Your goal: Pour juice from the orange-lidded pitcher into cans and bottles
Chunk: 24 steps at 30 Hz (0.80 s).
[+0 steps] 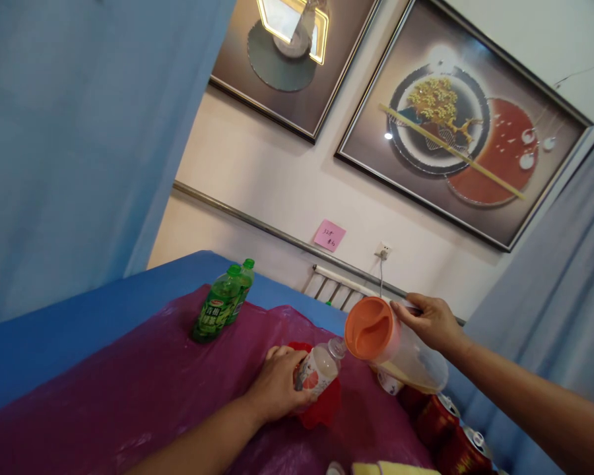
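Observation:
My left hand [282, 382] is wrapped round a clear bottle [321, 366] with a printed label and an uncapped mouth. Red plastic [327, 409], perhaps a dish, lies under and behind that bottle. In my right hand [433, 323] is the handle of a translucent pitcher [416, 359] with an orange lid [370, 328]. The pitcher is tilted, its lid close to the bottle's mouth, and some pale liquid lies along its lower side. Whether liquid is flowing between them I cannot make out.
Two green bottles [218, 307] stand on the purple plastic sheet [168, 369] over a blue surface [178, 280]. Several red cans [462, 448] are at lower right, near a yellow cloth-like item [396, 469]. Blue curtains [79, 132] hang on both sides.

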Available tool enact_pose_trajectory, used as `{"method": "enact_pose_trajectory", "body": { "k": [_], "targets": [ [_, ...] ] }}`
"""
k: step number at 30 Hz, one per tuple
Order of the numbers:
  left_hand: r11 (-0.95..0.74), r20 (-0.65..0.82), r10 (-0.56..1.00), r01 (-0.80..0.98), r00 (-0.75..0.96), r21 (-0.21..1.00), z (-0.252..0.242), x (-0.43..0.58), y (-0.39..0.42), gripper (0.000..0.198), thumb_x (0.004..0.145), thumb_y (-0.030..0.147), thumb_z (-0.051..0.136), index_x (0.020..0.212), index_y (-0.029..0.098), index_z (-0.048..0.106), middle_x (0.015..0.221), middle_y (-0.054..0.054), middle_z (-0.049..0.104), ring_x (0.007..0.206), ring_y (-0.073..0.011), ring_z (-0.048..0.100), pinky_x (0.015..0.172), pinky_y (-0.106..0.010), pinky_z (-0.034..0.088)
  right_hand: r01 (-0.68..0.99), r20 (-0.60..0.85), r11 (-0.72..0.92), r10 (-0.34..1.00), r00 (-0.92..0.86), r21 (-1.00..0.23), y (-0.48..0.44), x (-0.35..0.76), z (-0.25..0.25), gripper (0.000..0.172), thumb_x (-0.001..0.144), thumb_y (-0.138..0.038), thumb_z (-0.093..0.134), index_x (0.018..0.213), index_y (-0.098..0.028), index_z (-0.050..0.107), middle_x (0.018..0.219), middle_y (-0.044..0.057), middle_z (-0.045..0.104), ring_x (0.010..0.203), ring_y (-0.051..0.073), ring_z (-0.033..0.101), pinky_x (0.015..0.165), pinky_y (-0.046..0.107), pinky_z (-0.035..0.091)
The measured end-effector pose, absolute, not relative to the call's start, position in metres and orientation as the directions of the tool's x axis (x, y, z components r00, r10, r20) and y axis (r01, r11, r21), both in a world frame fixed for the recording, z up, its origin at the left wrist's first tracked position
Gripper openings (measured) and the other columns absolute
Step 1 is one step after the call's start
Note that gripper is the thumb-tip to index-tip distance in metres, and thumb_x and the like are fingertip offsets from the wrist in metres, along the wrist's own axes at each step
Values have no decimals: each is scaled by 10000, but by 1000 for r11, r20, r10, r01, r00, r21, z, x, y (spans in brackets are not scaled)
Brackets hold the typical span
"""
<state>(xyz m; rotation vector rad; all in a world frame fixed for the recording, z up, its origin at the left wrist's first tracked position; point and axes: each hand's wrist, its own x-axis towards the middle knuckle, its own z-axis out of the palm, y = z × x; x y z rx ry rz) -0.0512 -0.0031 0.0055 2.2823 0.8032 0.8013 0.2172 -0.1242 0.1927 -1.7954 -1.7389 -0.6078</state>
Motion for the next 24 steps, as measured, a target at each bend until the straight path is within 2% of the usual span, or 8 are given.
{"method": "enact_pose_trajectory", "body": {
  "k": [9, 15, 19, 24],
  "targets": [
    [-645, 336, 694, 344, 636, 682, 5, -51, -3, 504, 583, 423, 834, 1045, 274, 700, 1002, -27, 665, 1022, -277, 573, 961, -371, 375, 992, 666, -4, 741, 86, -124, -124, 217, 191, 550, 857, -609, 562, 572, -243, 268, 558, -67, 202, 519, 99, 235, 487, 262, 188],
    [-622, 330, 715, 345, 617, 703, 5, -51, -3, 548, 583, 400, 829, 1099, 259, 708, 1052, -40, 681, 1052, -278, 581, 980, -360, 382, 974, 682, 1, 714, 157, -224, -128, 219, 180, 539, 838, -617, 569, 557, -236, 310, 562, -63, 222, 523, 99, 255, 495, 254, 208],
    [-605, 322, 727, 344, 606, 718, 4, -51, -2, 556, 597, 381, 820, 1127, 250, 718, 1084, -46, 699, 1069, -282, 595, 988, -359, 397, 930, 699, 2, 659, 276, -369, -132, 229, 161, 565, 818, -667, 568, 536, -233, 340, 550, -58, 249, 526, 105, 274, 494, 255, 218],
    [-563, 323, 767, 340, 555, 754, -1, -47, 4, 664, 569, 325, 841, 1209, 221, 700, 1174, -81, 718, 1123, -315, 614, 1018, -387, 420, 727, 612, -3, 536, 581, -687, -139, 254, 123, 598, 775, -764, 576, 550, -235, 411, 501, -56, 339, 487, 116, 330, 457, 256, 265]
  ]
}}
